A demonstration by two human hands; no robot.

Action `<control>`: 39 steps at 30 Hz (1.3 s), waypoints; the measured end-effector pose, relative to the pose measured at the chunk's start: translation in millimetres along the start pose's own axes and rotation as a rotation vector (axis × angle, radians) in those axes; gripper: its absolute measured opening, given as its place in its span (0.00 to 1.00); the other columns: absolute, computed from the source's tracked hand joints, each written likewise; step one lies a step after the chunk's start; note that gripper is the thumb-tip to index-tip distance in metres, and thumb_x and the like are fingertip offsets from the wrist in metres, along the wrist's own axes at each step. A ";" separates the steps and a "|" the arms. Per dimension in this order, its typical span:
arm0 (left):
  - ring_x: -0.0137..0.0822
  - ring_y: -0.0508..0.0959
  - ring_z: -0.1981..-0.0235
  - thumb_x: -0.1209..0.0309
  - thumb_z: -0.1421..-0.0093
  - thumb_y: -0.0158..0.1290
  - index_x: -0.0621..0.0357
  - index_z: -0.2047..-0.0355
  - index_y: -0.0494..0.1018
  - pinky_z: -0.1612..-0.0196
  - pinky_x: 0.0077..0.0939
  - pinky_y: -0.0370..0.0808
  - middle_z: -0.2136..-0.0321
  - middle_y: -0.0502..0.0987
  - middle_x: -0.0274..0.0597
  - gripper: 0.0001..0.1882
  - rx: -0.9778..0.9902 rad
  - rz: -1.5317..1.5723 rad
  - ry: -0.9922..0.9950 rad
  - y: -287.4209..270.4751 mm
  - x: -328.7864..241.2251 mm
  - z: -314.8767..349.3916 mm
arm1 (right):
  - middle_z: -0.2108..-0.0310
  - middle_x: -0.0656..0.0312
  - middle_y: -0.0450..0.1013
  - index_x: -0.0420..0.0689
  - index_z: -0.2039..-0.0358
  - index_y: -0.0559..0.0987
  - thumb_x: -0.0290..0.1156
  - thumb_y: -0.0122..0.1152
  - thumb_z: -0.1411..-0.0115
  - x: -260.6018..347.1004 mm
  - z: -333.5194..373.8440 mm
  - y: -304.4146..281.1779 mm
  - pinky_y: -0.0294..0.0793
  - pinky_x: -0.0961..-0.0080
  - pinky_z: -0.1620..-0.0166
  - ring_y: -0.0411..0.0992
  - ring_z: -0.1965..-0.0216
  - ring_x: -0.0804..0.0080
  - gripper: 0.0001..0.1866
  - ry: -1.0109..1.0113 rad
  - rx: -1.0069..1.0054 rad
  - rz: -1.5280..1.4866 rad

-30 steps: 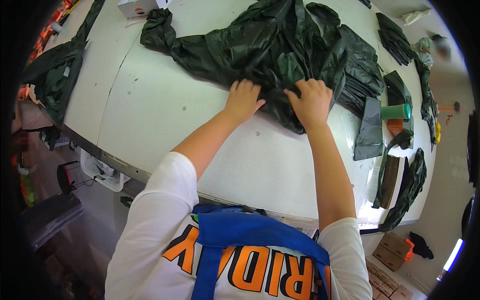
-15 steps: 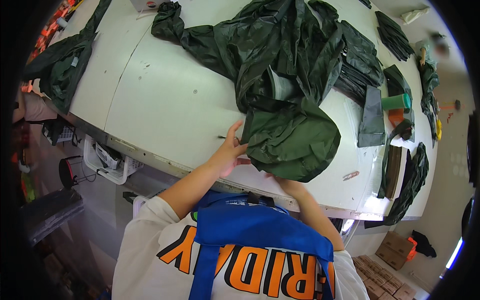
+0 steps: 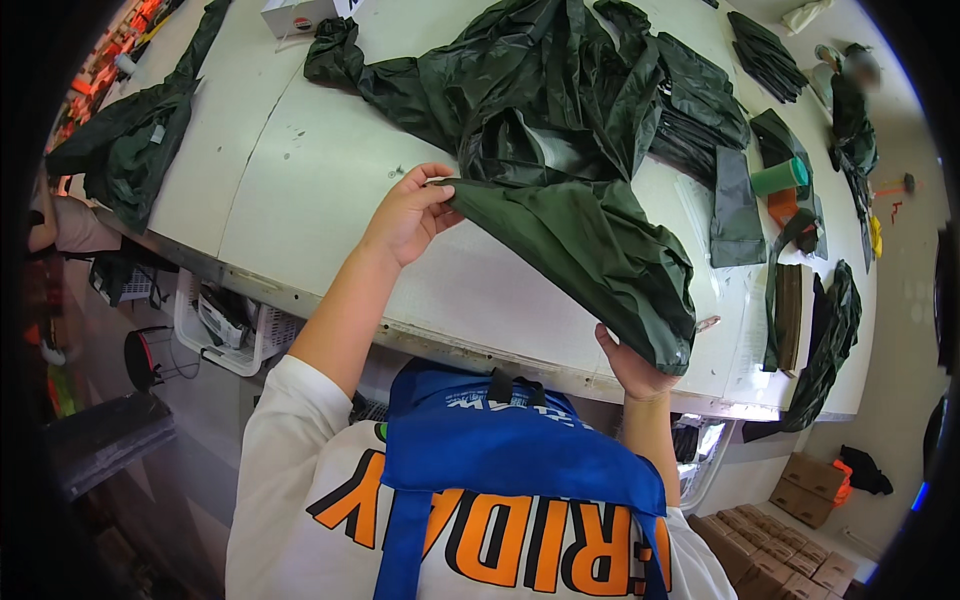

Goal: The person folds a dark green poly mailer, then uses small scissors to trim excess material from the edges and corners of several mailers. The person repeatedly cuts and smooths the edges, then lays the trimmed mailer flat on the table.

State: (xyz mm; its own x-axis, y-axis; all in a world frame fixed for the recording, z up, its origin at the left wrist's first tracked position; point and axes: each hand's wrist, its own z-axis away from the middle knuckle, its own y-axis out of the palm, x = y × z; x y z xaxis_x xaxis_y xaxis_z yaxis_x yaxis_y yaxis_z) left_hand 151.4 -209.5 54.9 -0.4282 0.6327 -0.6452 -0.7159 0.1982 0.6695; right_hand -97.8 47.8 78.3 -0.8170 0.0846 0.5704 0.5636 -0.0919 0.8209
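Observation:
A dark green waterproof jacket (image 3: 510, 75) lies crumpled across the white table, its sleeve spread toward the far left. Its hood-like part (image 3: 590, 245) is drawn out toward me and stretched between my hands. My left hand (image 3: 408, 215) pinches the pointed left corner between thumb and fingers. At the lower right corner, my right hand (image 3: 638, 368) grips the cloth from below; its thumb shows, while the cloth partly hides the other fingers. Behind the stretched part, the jacket's opening shows a paler grey lining (image 3: 553, 148).
Folded dark green pieces (image 3: 700, 100) lie to the right of the jacket, with a green cylinder (image 3: 780, 177) beyond. A small cutter-like tool (image 3: 708, 323) lies near my right hand. White baskets (image 3: 235, 350) sit below the table edge. Another person (image 3: 855, 75) stands at the far right.
My left hand has moved up and left and now pinches the corner. My right hand has shifted right, and the rounded hood-like part is pulled into a long taut edge.

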 end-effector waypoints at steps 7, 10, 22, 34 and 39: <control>0.36 0.74 0.67 0.73 0.41 0.49 0.54 0.64 0.70 0.67 0.30 0.76 0.68 0.72 0.39 0.04 -0.111 0.292 -0.373 -19.9 183.8 71.1 | 0.38 0.56 0.59 0.45 0.38 0.59 0.44 0.65 0.48 -18.2 -21.4 63.5 0.56 0.55 0.37 0.58 0.38 0.59 0.40 -0.134 0.011 0.046; 0.28 0.73 0.65 0.69 0.39 0.52 0.58 0.55 0.70 0.62 0.24 0.72 0.63 0.74 0.36 0.13 0.303 -0.030 -0.336 57.3 152.6 68.8 | 0.43 0.57 0.64 0.43 0.40 0.60 0.31 0.51 0.37 -39.5 -27.9 87.9 0.65 0.59 0.42 0.64 0.43 0.59 0.25 -0.192 -0.274 0.031; 0.36 0.74 0.51 0.60 0.34 0.45 0.55 0.43 0.63 0.49 0.36 0.73 0.48 0.71 0.41 0.22 0.567 0.424 -0.103 82.7 84.4 54.0 | 0.68 0.60 0.75 0.39 0.55 0.74 0.25 0.56 0.41 61.3 17.7 91.3 0.73 0.75 0.61 0.74 0.68 0.70 0.13 0.525 0.155 1.387; 0.39 0.71 0.48 0.65 0.36 0.49 0.56 0.45 0.64 0.45 0.34 0.68 0.49 0.70 0.42 0.20 0.344 -1.006 0.615 63.0 100.4 74.0 | 0.58 0.52 0.74 0.33 0.54 0.74 0.39 0.45 0.33 7.3 -13.2 41.0 0.64 0.75 0.48 0.69 0.55 0.67 0.21 0.133 0.017 1.202; 0.38 0.72 0.50 0.65 0.34 0.43 0.53 0.46 0.65 0.47 0.37 0.70 0.50 0.70 0.40 0.17 0.114 0.220 -0.118 75.1 103.3 82.5 | 0.36 0.47 0.49 0.36 0.36 0.46 0.42 0.71 0.54 -25.6 18.6 -39.2 0.51 0.62 0.38 0.51 0.36 0.55 0.55 -0.459 -0.160 1.864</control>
State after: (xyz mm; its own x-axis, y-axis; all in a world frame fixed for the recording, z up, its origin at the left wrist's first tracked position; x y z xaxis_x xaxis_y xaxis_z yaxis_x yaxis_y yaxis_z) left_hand 98.9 -67.5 68.8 -0.4946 0.7513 -0.4369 -0.5431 0.1253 0.8303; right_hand -96.7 67.8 32.1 0.8169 -0.0004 0.5768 0.5191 -0.4353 -0.7355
